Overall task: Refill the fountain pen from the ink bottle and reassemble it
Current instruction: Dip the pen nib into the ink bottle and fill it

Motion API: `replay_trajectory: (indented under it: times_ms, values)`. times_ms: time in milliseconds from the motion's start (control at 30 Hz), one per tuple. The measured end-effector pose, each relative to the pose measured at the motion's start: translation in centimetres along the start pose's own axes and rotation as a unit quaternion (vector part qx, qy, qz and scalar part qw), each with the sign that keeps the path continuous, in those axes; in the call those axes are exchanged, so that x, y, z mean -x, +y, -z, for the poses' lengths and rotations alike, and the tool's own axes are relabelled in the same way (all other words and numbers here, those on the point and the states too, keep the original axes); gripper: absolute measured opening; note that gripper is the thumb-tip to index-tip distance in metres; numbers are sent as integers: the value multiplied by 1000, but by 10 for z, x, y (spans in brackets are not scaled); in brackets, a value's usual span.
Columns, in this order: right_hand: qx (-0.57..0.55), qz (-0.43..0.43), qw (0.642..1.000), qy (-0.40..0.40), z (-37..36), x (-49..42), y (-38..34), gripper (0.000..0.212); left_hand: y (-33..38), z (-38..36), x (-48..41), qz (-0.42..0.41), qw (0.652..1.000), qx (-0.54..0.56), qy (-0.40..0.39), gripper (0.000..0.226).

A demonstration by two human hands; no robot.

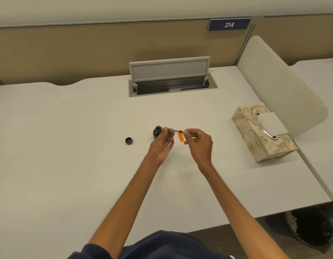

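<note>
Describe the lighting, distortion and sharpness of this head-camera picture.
Head view: soft, even light, faint shadows on the desk; wide-angle bows the partition edge; the 214 sign reads sharp; the pen pinched between left hand and right hand is small and blurred.

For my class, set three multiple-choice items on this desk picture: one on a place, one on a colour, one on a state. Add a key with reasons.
1. Where does the bottle cap lie, seen from the ink bottle?
A. screwed onto it
B. on the desk, to its left
C. on the desk, to its right

2. What colour are the loose pen parts lying on the desk?
A. green
B. orange
C. white

3. In what state is the ink bottle?
A. upright and open
B. upright and capped
C. tipped over

Key:
1 B, the cap lies apart from the bottle, on its left.
2 B, the parts are bright orange against the pale desk.
3 A, the bottle stands with its mouth bare, while the left hand and right hand pinch the clear pen piece beside it.
</note>
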State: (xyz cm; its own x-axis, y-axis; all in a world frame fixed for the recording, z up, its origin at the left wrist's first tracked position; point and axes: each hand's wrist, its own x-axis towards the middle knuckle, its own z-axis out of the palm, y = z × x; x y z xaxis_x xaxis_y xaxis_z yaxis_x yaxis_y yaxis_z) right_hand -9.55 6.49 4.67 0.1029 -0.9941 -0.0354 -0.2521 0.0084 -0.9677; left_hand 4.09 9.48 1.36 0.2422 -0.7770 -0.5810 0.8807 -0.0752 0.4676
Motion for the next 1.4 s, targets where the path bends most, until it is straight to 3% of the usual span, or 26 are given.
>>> replay_trajectory:
  times_ms: [133, 267, 400, 500, 600, 933, 1400]
  values:
    - [19, 50, 998, 13, -4, -23, -20, 12, 15, 13, 9, -32, 983, -179, 33, 21]
    - [115, 120, 985, -40, -11, -56, -39, 22, 34, 26, 7, -215, 903, -348, 129, 18]
    - [237, 180, 949, -106, -29, -85, -56, 29, 62, 23, -6, -351, 808, -468, 78, 15]
    - [305, 197, 920, -151, -46, -100, -69, 30, 77, 21, -22, -367, 758, -539, 20, 17]
    - [344, 204, 899, -180, -61, -110, -78, 31, 88, 20, -33, -352, 733, -582, -24, 18]
    - [397, 190, 879, -185, -84, -118, -74, 31, 88, 27, -52, -321, 753, -572, -52, 16]
    - [397, 176, 877, -205, -96, -114, -60, 31, 73, 38, -59, -319, 775, -546, 3, 17]
